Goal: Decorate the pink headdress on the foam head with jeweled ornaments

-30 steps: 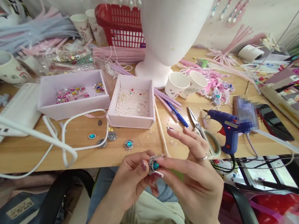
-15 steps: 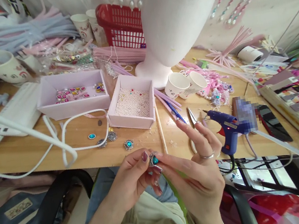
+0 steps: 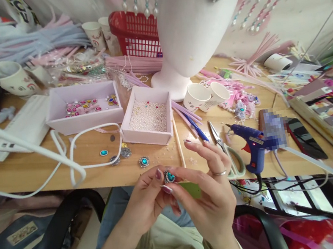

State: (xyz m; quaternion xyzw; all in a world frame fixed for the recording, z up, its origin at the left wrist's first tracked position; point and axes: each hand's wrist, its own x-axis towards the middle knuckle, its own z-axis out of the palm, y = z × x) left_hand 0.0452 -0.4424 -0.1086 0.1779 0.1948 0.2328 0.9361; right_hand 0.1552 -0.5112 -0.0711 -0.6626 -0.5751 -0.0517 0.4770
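Between my two hands, just in front of the table edge, is a small silver-rimmed teal gem ornament (image 3: 170, 177). My left hand (image 3: 146, 203) pinches it from the left with thumb and fingertips. From the other side my right hand (image 3: 207, 190) pinches it between thumb and index finger, its other fingers raised and a ring on one. A matching gem ornament (image 3: 144, 161) lies on the table beyond my hands. Left of it are silver settings (image 3: 125, 152) and a loose teal gem (image 3: 103, 152). The ornament's back is hidden by my fingers.
A box of pearl beads (image 3: 149, 117) and a box of coloured gems (image 3: 83, 109) stand beyond. Scissors (image 3: 221, 140), a blue pen (image 3: 196, 127) and a blue glue gun (image 3: 253, 141) lie to the right. A white cable (image 3: 96, 164) loops at left; a white mannequin head (image 3: 197, 24) stands behind.
My right hand has shifted left and its thumb now shows at the ornament's lower edge. The gem faces me more. The scissors' handles have come into sight; the view has moved slightly.
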